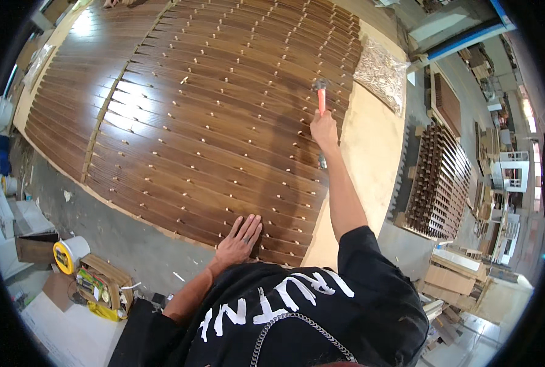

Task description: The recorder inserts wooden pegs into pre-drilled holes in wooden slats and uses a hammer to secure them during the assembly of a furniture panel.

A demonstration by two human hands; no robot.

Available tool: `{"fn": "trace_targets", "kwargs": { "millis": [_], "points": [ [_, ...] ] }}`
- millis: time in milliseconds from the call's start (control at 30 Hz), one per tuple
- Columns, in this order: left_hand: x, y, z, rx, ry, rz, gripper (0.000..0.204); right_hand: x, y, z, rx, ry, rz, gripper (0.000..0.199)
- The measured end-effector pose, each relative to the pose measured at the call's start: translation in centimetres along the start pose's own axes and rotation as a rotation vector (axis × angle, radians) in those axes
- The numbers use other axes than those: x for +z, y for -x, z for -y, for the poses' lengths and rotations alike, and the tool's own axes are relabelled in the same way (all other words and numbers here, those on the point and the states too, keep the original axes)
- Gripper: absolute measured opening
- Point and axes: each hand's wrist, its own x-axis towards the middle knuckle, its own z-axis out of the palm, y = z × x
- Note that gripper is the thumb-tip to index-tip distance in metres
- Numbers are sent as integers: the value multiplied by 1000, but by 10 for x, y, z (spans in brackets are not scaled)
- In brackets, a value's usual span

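Note:
My right hand (324, 129) grips the orange handle of a hammer (320, 93), whose metal head hovers over the far slats. A wide bed of dark brown wooden slats (211, 122) lies on a light plywood table (370, 159), and small pale dowel pegs (289, 172) stand up in rows from the slats. My left hand (240, 238) rests flat, fingers spread, on the near edge of the slats.
A clear bag of pale dowels (381, 73) lies at the table's far right corner. Stacked dark slat frames (437, 183) stand on the floor to the right. A yellow-rimmed bucket (69, 252) and a wooden box of tools (104, 287) sit on the floor at left.

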Motion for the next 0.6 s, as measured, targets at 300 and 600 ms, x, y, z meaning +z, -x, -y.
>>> {"fn": "trace_targets", "kwargs": {
  "millis": [300,600],
  "points": [
    [-4,1,-4,5,0,-10,102,-68,26,7,343,-703,452,31],
    [-1,0,-6,-5,172,-44,108,-197,83,25,117,-1224,148,37]
  ]
}}
